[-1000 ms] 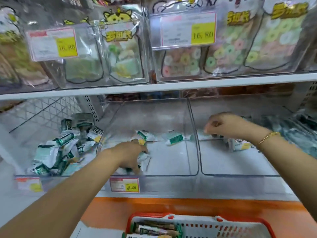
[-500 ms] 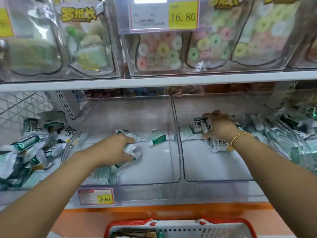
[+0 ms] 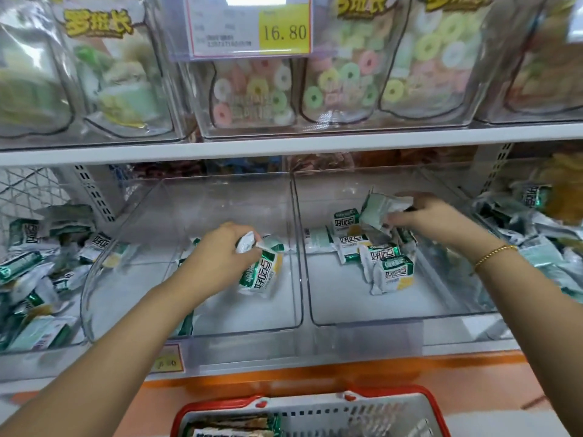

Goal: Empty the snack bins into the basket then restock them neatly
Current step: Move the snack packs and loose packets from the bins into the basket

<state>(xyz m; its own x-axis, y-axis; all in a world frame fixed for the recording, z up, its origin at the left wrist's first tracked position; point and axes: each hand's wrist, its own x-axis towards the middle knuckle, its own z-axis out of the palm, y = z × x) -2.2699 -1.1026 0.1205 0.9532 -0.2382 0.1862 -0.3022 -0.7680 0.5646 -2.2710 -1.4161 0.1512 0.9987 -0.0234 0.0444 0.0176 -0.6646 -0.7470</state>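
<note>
Two clear plastic bins stand side by side on the lower shelf, the left bin [image 3: 284, 313] and the right bin [image 3: 410, 307]. My left hand [image 3: 217, 257] is inside the left bin and grips green-and-white snack packets [image 3: 260, 274]. My right hand [image 3: 432, 220] reaches into the right bin and pinches a pale green packet [image 3: 377, 206] above a small pile of packets [image 3: 375, 253]. A red-rimmed white basket [image 3: 318, 408] sits below the shelf with a few packets [image 3: 233, 425] in its left part.
More of the same packets are heaped in the bin at far left [image 3: 34, 279] and in the bin at far right [image 3: 530, 241]. The upper shelf [image 3: 284, 146] carries clear boxes of candy bags with a 16.80 price tag [image 3: 252, 26]. An orange ledge [image 3: 315, 376] runs under the bins.
Both hands have lifted packets: the left now holds its handful up off the bin floor, the right raises one packet above the pile. The view has moved closer.
</note>
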